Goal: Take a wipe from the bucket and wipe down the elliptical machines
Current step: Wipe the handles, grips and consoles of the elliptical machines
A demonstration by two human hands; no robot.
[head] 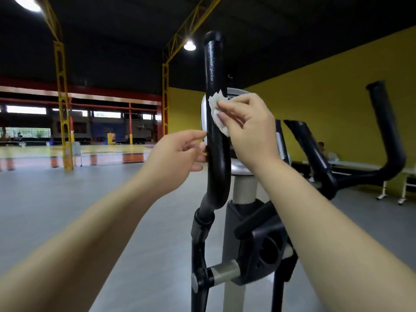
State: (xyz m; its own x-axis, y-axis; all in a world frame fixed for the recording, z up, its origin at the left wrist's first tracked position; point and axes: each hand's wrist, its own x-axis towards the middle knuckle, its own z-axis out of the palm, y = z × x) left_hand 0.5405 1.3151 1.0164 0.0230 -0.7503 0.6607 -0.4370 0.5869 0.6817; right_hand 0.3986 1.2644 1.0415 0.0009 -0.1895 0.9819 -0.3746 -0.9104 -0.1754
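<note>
Grey floor, yellow wall, black elliptical

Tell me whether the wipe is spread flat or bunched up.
Bunched up. The wipe shows crumpled folds and jagged corners, pinched by the right hand against the black handlebar.

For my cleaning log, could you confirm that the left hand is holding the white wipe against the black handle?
Not quite. The head view shows the right hand, not the left, holding the white wipe against the black handle. The left hand only touches the handle lower down.
</note>
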